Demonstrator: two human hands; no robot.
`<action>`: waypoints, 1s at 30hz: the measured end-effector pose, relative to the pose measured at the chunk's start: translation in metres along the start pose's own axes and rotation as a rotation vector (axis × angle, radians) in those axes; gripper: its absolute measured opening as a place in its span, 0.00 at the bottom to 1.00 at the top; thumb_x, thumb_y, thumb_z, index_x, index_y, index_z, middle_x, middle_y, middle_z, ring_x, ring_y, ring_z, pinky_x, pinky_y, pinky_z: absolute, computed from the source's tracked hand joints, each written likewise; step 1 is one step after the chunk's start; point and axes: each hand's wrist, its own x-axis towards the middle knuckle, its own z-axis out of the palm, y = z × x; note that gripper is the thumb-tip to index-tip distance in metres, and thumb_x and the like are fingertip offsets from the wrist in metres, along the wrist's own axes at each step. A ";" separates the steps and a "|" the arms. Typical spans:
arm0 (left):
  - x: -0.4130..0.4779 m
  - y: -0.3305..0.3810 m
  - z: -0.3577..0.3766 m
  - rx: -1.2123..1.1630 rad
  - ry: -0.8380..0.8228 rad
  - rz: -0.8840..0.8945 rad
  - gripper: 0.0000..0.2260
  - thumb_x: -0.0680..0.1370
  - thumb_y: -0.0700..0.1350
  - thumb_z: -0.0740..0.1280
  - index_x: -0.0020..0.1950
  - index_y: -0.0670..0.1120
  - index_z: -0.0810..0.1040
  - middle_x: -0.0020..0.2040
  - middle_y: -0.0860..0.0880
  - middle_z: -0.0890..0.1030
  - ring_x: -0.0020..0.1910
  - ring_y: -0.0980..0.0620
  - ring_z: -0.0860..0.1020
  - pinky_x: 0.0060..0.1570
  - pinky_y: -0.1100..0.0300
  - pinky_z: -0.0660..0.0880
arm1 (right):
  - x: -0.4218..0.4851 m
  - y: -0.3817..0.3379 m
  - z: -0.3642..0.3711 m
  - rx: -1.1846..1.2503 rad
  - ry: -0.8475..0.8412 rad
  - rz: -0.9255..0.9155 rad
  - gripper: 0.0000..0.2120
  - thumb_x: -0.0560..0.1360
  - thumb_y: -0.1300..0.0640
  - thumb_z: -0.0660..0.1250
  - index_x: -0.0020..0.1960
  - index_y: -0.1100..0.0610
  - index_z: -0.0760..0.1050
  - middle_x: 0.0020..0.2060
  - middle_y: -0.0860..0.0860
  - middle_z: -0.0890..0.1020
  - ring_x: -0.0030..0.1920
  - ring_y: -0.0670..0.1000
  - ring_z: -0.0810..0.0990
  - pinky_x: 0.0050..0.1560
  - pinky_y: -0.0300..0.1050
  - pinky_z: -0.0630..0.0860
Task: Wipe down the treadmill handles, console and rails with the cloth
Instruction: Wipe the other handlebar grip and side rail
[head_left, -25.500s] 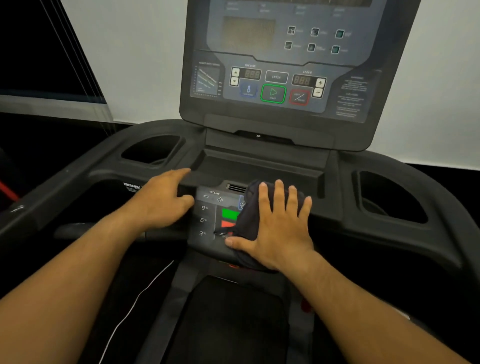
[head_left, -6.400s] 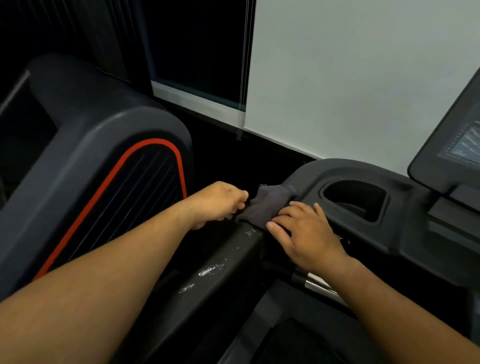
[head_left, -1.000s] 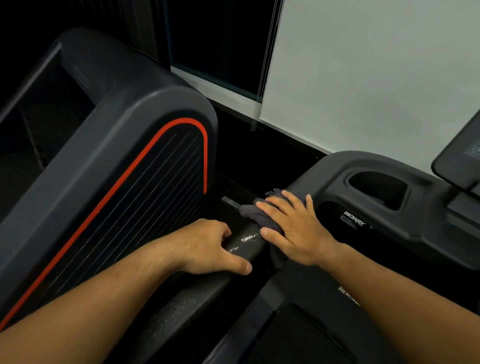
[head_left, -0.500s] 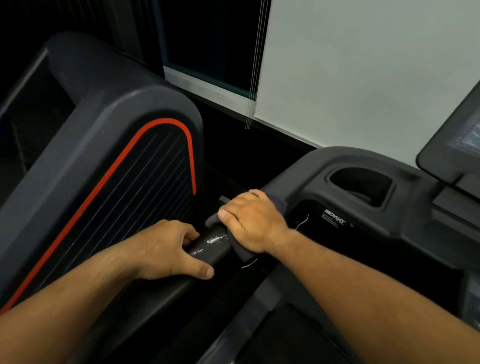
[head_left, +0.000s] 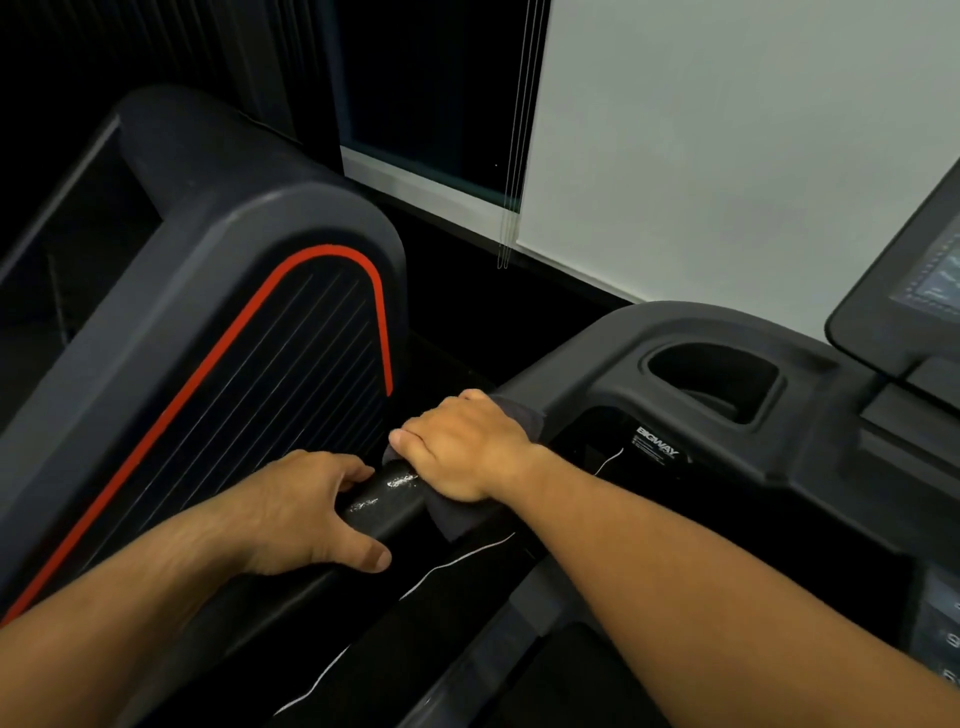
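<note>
**My two hands on the treadmill's left handrail, one of them wrapped in a cloth**

A pale grey-white wall (head_left: 727, 156) fills the upper right of the room. Left of it is a dark window (head_left: 431, 78) with a light sill, and thin blind cords (head_left: 514, 156) hang down where the two meet. The lighting is dim and most surfaces are dark.

On my left stands a neighbouring machine's dark grey moulded housing (head_left: 234, 312). Its ribbed black panel is outlined by a curved red stripe.

On my right is the treadmill's dark grey plastic console surround (head_left: 597, 364), matte and rounded, with a deep cup-holder recess (head_left: 711, 384) sunk into it. The corner of a tilted black console screen (head_left: 930, 280) shows at the far right edge.

A black padded side handrail (head_left: 384, 504) runs from the surround down towards me, between the two machines.

My left hand (head_left: 306, 514) grasps this rail, fingers over the far side and thumb on the near side. Just beyond it, my right hand (head_left: 462, 447) is curled around a dark grey cloth (head_left: 457, 519), clamping it around the rail. The cloth's edges show above and below my fingers.

A thin white cord (head_left: 457, 561) trails below the rail. A white BIGWAY label (head_left: 657, 449) sits under the surround. Whitish smudges (head_left: 400, 483) mark the rail between my hands.
</note>
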 end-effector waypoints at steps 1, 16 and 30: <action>0.000 0.000 0.000 -0.008 0.006 -0.007 0.39 0.60 0.62 0.79 0.68 0.55 0.71 0.54 0.57 0.81 0.50 0.57 0.82 0.53 0.58 0.80 | 0.004 -0.001 -0.002 0.007 -0.032 0.013 0.27 0.81 0.44 0.40 0.51 0.45 0.79 0.46 0.45 0.83 0.49 0.49 0.77 0.61 0.55 0.65; -0.030 -0.019 0.004 0.003 0.001 -0.028 0.36 0.58 0.65 0.78 0.64 0.59 0.73 0.53 0.59 0.80 0.50 0.59 0.80 0.54 0.59 0.79 | -0.049 0.030 -0.010 -0.093 -0.133 -0.262 0.38 0.75 0.29 0.52 0.79 0.42 0.44 0.80 0.45 0.47 0.78 0.48 0.41 0.76 0.55 0.38; -0.020 -0.027 0.001 0.034 -0.083 0.021 0.32 0.62 0.63 0.78 0.63 0.56 0.74 0.52 0.56 0.81 0.49 0.57 0.81 0.53 0.56 0.80 | -0.017 -0.007 0.003 0.073 0.131 -0.026 0.23 0.82 0.40 0.46 0.65 0.43 0.75 0.60 0.44 0.81 0.64 0.47 0.74 0.68 0.47 0.63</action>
